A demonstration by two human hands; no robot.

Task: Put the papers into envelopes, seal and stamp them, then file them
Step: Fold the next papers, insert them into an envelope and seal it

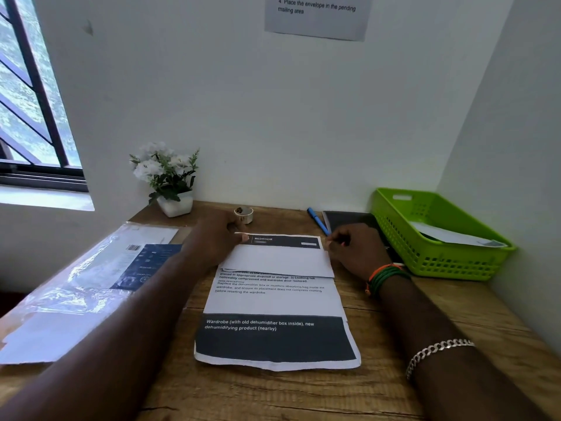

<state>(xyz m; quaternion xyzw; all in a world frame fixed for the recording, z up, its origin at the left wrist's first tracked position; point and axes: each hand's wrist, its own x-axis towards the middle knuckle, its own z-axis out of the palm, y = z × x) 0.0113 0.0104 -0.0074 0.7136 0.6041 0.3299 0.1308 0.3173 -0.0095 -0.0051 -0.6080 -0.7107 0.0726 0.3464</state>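
A printed paper (273, 302) with dark bands lies flat in the middle of the wooden desk (303, 396). A white envelope or folded sheet (276, 261) lies across its upper part. My left hand (214, 238) pinches the far left corner of the sheets. My right hand (355, 249) pinches the far right corner. A plastic pack of envelopes (88, 278) lies at the left edge of the desk. A roll of tape (243, 214) stands behind the paper.
A green plastic basket (437, 262) holding a white envelope (455, 237) stands at the back right. A blue pen (318, 220) and a dark notebook (349, 221) lie beside it. A white flower pot (175, 205) stands at the back left, by the window.
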